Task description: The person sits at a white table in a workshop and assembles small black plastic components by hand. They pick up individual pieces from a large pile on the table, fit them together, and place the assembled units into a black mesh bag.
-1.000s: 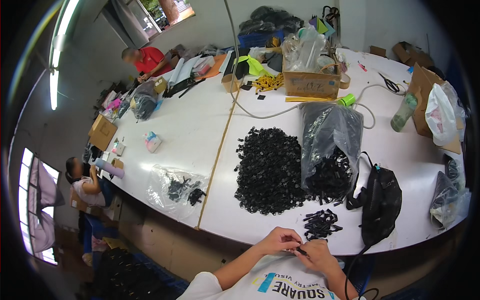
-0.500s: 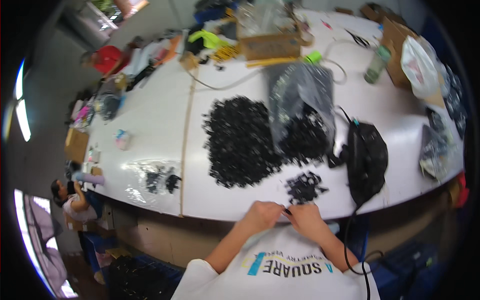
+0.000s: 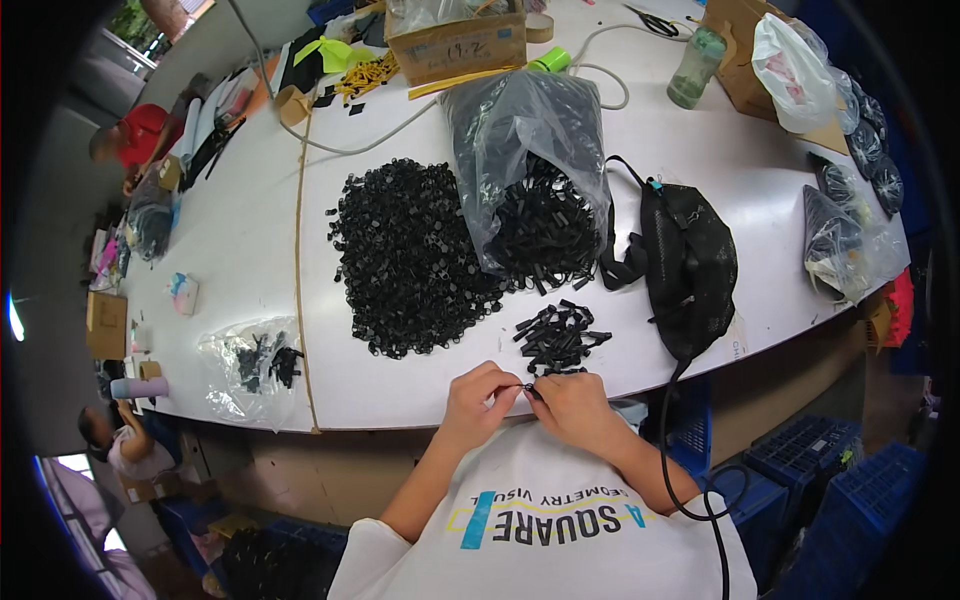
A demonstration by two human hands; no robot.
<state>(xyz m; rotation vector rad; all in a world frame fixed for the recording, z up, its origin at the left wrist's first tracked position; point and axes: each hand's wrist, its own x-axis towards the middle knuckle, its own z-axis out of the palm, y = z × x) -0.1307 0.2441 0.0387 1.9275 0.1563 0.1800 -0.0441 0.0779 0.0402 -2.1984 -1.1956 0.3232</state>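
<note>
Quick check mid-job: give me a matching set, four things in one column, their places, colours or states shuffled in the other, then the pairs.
Things
1. Left hand and right hand
2. Mesh bag
3. Large heap of loose pieces
4. Bottle

Descriptions
A. Black, left of the open plastic bag
B. Translucent green, beside brown cardboard
C. Close together, fingers at a small dark piece
D. Black, right of the open plastic bag

Pairs: 1-C, 2-D, 3-A, 4-B
</note>
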